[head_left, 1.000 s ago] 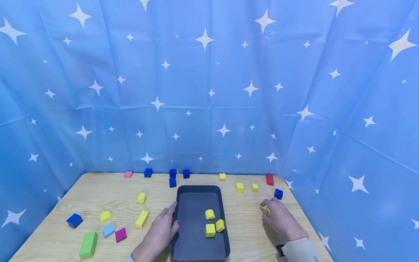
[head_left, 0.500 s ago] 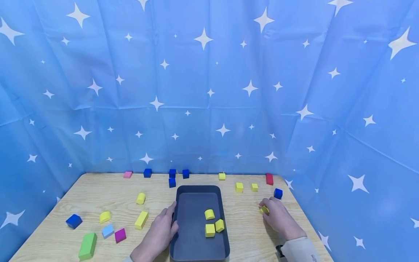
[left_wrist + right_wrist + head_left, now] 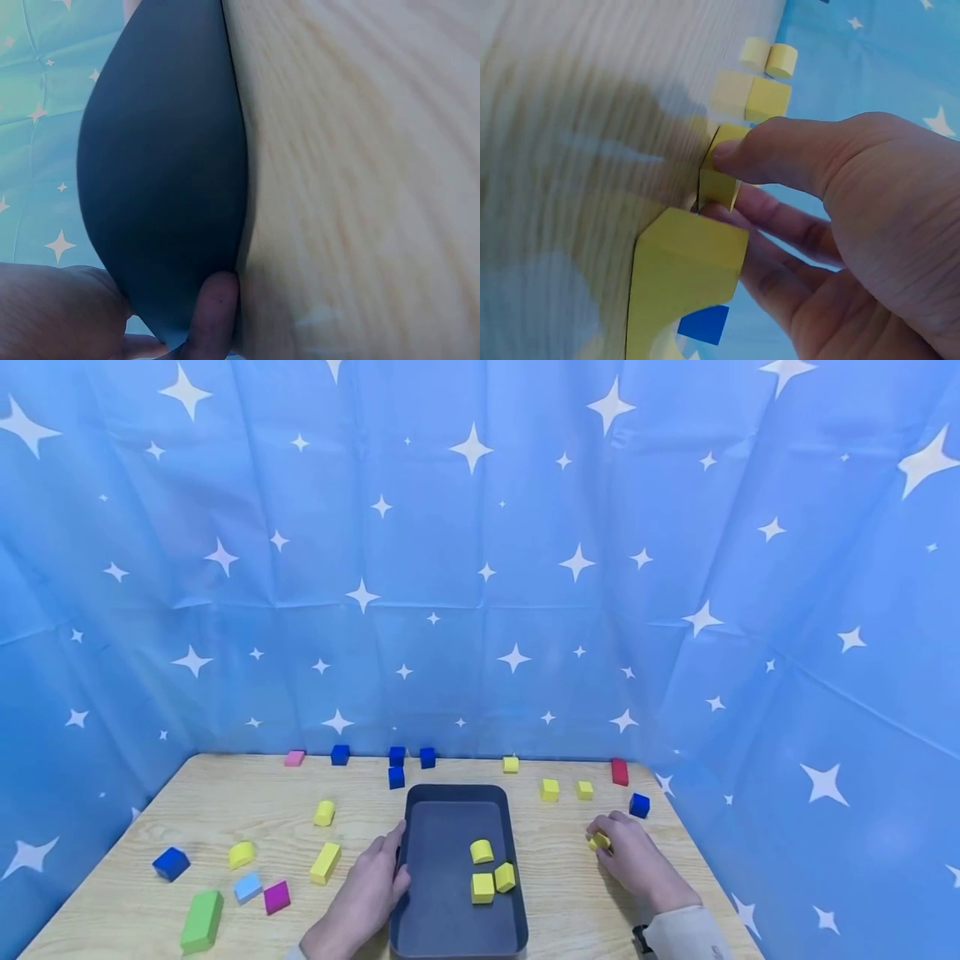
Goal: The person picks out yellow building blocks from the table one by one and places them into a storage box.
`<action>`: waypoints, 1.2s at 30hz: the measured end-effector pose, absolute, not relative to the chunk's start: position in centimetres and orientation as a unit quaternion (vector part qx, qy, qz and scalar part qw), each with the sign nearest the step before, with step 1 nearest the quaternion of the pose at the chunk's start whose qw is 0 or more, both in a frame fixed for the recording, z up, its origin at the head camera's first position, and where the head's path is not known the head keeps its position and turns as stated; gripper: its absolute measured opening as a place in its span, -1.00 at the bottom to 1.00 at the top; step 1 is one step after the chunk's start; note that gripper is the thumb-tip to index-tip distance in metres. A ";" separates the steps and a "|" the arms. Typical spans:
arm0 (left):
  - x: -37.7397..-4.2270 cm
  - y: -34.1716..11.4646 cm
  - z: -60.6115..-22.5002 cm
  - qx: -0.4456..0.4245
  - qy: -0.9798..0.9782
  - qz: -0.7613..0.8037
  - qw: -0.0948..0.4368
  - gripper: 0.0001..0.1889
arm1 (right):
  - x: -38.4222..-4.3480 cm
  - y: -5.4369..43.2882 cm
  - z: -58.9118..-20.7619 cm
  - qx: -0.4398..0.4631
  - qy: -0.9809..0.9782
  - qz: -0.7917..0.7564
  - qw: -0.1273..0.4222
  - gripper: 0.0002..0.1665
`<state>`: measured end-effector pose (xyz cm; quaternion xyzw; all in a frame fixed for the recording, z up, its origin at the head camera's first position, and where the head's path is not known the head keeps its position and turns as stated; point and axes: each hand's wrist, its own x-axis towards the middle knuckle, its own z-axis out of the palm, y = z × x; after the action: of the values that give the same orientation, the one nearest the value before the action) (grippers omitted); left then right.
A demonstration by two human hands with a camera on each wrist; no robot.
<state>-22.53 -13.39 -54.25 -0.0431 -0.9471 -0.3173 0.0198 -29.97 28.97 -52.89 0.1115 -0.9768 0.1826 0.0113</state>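
A dark grey rectangular tray (image 3: 442,927) lies at the table's front middle, holding three yellow blocks: a round-topped one (image 3: 482,852), a cube (image 3: 482,888) and a tilted one (image 3: 505,877). My left hand (image 3: 363,889) grips its left side; in the left wrist view a finger (image 3: 215,311) presses the outer wall (image 3: 165,150). To the right, my right hand (image 3: 641,868) holds a yellow arch block (image 3: 690,255), its fingers curled behind it. The thumb (image 3: 780,150) overlaps a smaller yellow block (image 3: 718,187) in the right wrist view; whether it touches is unclear.
Beyond my right hand are a blue cube (image 3: 639,805), a red block (image 3: 619,772) and two yellow cubes (image 3: 550,790). More blue cubes (image 3: 397,777) stand behind the tray. At left lie a green block (image 3: 202,922), a purple block (image 3: 277,897) and a long yellow block (image 3: 326,863).
My right hand has shifted slightly left, the yellow arch block moving with it and showing more between the fingers. The left hand and tray have stayed in place.
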 end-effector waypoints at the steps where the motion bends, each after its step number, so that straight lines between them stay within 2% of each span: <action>1: -22.5 -13.4 -54.2 -0.044 -0.947 -0.319 0.020 -0.25 | -29.9 28.9 -52.9 0.113 -0.976 0.184 0.014 -0.71; 9: -22.5 -13.3 -54.2 -0.043 -0.947 -0.319 0.021 -0.25 | -29.4 27.7 -52.1 0.140 -0.972 0.181 0.048 -0.68; 24: -22.5 -13.2 -54.3 -0.043 -0.950 -0.309 0.027 -0.25 | -27.9 23.7 -50.9 0.275 -0.929 0.147 0.199 -0.54; 36: -22.6 -13.1 -54.2 -0.036 -0.949 -0.312 0.015 -0.25 | -26.2 21.3 -49.7 0.343 -0.901 0.170 0.204 -0.54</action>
<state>-22.57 -13.14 -54.18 -0.0361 -0.9493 -0.3119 0.0149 -26.16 21.26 -49.70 0.3427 -0.9011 0.1698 0.2041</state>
